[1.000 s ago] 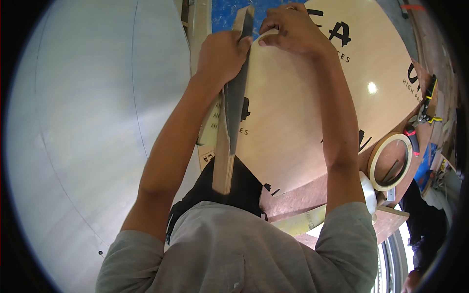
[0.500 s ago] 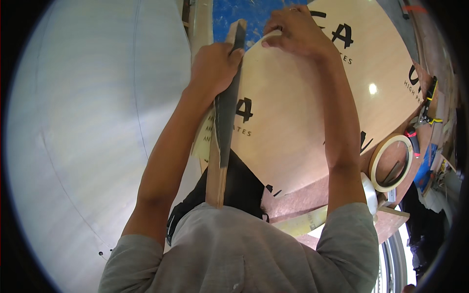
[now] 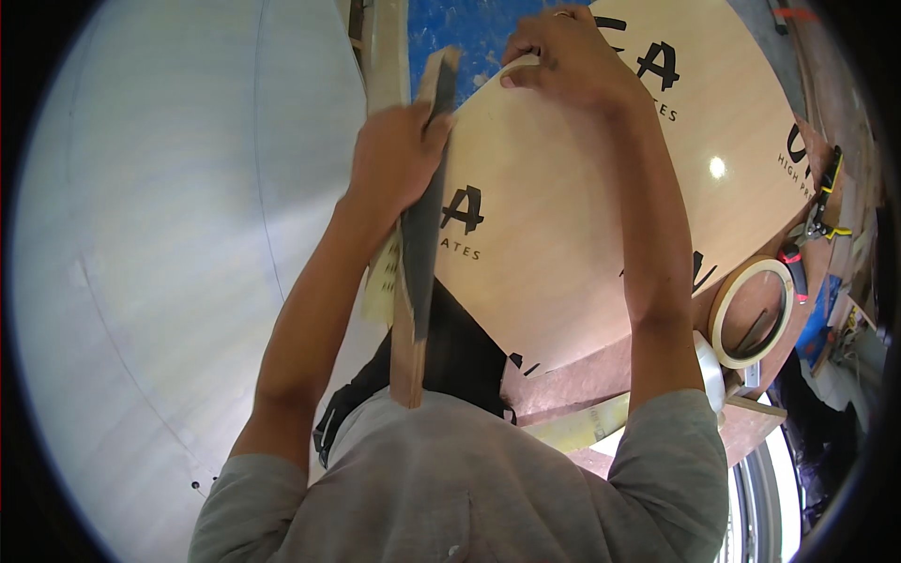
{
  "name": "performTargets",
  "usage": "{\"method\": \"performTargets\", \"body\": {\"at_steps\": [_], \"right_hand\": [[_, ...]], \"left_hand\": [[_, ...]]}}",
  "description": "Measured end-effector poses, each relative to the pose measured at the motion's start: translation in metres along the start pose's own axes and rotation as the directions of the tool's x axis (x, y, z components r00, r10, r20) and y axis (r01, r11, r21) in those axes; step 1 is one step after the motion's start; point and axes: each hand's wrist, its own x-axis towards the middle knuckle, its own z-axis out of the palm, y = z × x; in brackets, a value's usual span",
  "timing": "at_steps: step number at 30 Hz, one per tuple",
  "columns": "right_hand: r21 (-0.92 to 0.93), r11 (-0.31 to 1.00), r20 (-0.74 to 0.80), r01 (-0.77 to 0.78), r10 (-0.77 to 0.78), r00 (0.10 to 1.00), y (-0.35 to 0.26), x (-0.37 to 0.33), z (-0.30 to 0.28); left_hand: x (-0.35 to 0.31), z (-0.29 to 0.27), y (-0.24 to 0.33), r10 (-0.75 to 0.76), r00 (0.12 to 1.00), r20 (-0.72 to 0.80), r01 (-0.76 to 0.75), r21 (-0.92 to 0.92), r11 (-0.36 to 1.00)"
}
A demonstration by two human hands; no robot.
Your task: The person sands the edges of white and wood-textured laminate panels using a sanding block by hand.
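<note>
My left hand (image 3: 394, 159) grips a long wooden stick faced with dark abrasive paper (image 3: 420, 253). The stick lies lengthwise against the left edge of a pale wooden board (image 3: 582, 235) that carries black printed letters. My right hand (image 3: 572, 56) is closed over the board's rounded far edge, fingers pinching the rim. Both forearms reach up from my grey-shirted shoulders at the bottom of the view. The stick's lower end nearly touches my shirt.
A roll of cream masking tape (image 3: 721, 314) lies on a reddish bench to the right of the board. Hand tools with yellow and red grips (image 3: 826, 202) lie further right. A blue surface (image 3: 469, 33) shows beyond the board; a white curved surface (image 3: 169, 235) fills the left.
My left hand has drawn the stick down along the board's edge, toward me and slightly left. My right hand has stayed on the board's far edge.
</note>
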Motion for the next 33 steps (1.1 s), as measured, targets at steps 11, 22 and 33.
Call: {"method": "performTargets", "body": {"at_steps": [11,22,33], "right_hand": [[-0.194,0.981,-0.085,-0.017,0.000,0.996,-0.015,-0.005,0.035],[-0.161,0.984,-0.156,-0.075,0.050,0.987,-0.041,-0.007,0.053],[-0.153,0.988,-0.107,0.024,-0.040,0.993,-0.049,-0.004,0.061]], "left_hand": [[0.003,-0.026,-0.023,-0.134,0.988,0.075,0.149,-0.255,0.955],[-0.086,-0.033,-0.036,-0.032,0.998,0.060,0.041,-0.155,0.987],[0.001,-0.005,-0.038,-0.071,0.989,0.132,0.101,-0.241,0.965]]}}
